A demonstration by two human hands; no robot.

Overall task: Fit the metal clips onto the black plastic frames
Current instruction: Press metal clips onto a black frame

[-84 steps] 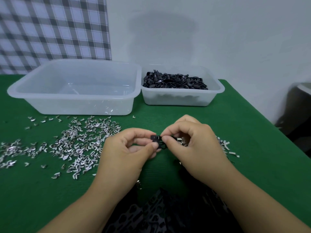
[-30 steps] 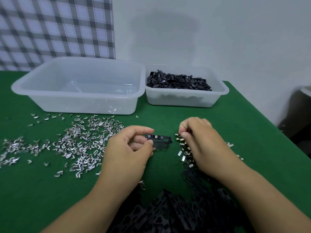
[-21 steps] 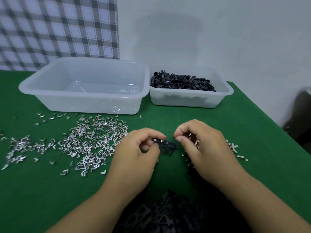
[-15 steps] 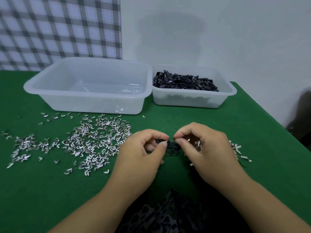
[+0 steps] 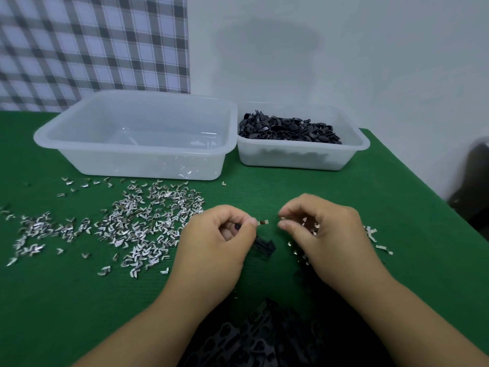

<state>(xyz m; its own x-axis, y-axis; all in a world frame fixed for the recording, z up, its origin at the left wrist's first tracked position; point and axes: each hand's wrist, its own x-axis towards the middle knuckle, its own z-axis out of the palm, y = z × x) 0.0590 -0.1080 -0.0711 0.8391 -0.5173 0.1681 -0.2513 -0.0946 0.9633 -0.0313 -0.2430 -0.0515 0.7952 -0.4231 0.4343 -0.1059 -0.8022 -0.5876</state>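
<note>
Holding black frame point(image 5: 265, 247), left hand point(image 5: 219, 245) faces right hand point(image 5: 325, 234).

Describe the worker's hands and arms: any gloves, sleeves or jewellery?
Both are bare. The left hand and right hand wear no gloves, and no rings show on the fingers. The left forearm and right forearm are uncovered down to the bottom edge of the view: no sleeve, watch or wristband in sight.
</note>
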